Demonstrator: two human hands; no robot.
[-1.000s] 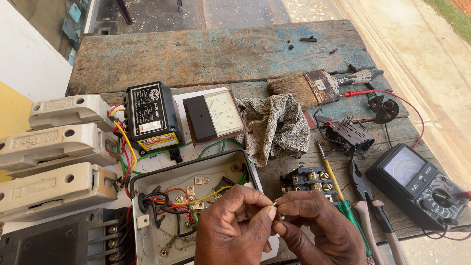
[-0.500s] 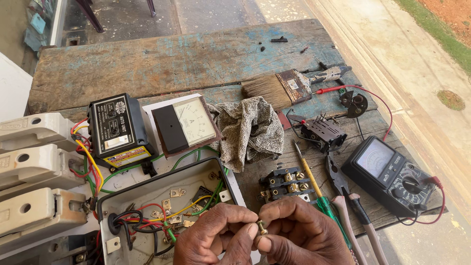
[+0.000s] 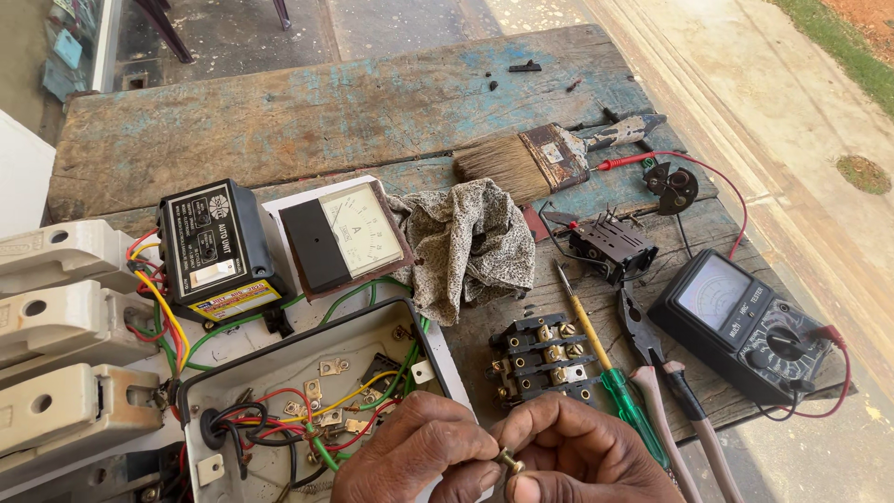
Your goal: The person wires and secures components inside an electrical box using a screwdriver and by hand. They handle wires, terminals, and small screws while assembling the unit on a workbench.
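Head view: both hands pinch a small brass screw [image 3: 508,460] at the bottom edge, left hand [image 3: 416,456] and right hand [image 3: 582,458] closed on it (long axis unclear). Bare planks lie beyond the speckled grey rag [image 3: 466,247]. Beside them, an open white metal box [image 3: 279,368] holds coloured wires [image 3: 307,424].

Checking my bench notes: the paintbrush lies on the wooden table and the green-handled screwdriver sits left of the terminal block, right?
Not quite. The head view shows the green-handled screwdriver to the right of the terminal block, not left. The paintbrush does lie on the wooden table.
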